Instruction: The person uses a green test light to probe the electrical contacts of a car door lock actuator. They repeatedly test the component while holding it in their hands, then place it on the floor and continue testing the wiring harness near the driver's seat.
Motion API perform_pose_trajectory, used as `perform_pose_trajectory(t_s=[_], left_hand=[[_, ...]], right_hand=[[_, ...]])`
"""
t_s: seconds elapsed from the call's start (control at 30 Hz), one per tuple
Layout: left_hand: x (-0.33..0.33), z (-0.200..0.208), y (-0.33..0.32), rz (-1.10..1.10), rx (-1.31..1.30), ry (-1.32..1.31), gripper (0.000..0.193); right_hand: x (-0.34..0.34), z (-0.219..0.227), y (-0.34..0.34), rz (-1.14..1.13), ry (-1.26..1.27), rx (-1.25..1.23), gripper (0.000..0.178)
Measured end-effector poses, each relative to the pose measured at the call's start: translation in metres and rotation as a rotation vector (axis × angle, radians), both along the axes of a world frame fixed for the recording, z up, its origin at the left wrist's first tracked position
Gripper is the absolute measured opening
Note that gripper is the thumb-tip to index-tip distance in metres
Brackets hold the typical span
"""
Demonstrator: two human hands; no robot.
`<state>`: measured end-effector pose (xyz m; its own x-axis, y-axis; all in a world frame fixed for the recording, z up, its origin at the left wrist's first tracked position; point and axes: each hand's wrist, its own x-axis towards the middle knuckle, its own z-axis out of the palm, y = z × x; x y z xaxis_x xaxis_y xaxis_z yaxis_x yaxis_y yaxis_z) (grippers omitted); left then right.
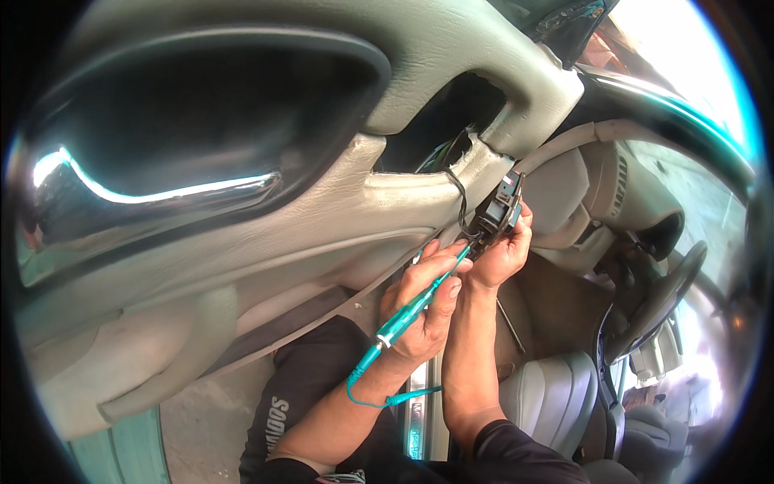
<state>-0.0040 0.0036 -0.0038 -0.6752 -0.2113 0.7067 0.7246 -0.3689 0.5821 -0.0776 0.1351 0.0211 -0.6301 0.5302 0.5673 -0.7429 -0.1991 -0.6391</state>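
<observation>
My left hand (424,332) is closed around a teal test light probe (401,321) with a slim shaft pointing up and to the right. A teal cord (369,402) trails from its rear end and curls past my forearms. The probe's tip meets the lower end of a black switch module (497,211); exact contact is too small to tell. My right hand (505,256) grips this module from its right side, tilted, beside the door panel's edge. Black wires (460,194) run from the module up into an opening (403,155) in the armrest.
The beige door panel (314,218) fills the upper left, with a black recess and chrome door handle (153,189). At the right are a grey seat (547,395), the steering wheel (663,302) and the dashboard (641,189). Concrete floor (211,423) shows below the door.
</observation>
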Motion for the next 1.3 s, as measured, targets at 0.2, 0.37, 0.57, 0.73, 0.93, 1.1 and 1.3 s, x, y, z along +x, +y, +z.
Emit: perform_pose_trajectory(t_s=[0.2, 0.37, 0.57, 0.73, 0.93, 1.1, 1.3], left_hand=[[0.001, -0.004, 0.004, 0.005, 0.035, 0.008, 0.025], [0.003, 0.004, 0.002, 0.034, -0.01, 0.019, 0.024], [0.002, 0.004, 0.001, 0.064, 0.003, 0.046, 0.026], [0.005, 0.009, -0.002, 0.085, -0.057, 0.049, 0.018], [0.004, 0.007, 0.0, 0.069, -0.007, 0.068, 0.017], [0.003, 0.007, -0.002, 0.077, -0.04, 0.074, 0.017], [0.005, 0.006, -0.002, 0.079, -0.047, 0.061, 0.018]], right_hand=[[0.004, 0.003, -0.002, 0.129, 0.061, -0.02, 0.024], [0.002, 0.01, -0.018, 0.04, 0.102, -0.033, 0.039], [0.003, 0.017, -0.012, -0.005, -0.044, -0.02, 0.035], [0.006, 0.014, -0.006, 0.097, -0.001, 0.03, 0.033], [-0.001, 0.011, -0.001, 0.21, 0.057, -0.076, 0.03], [-0.002, 0.01, 0.003, 0.259, 0.075, -0.093, 0.031], [-0.003, 0.01, 0.004, 0.279, 0.096, -0.08, 0.032]])
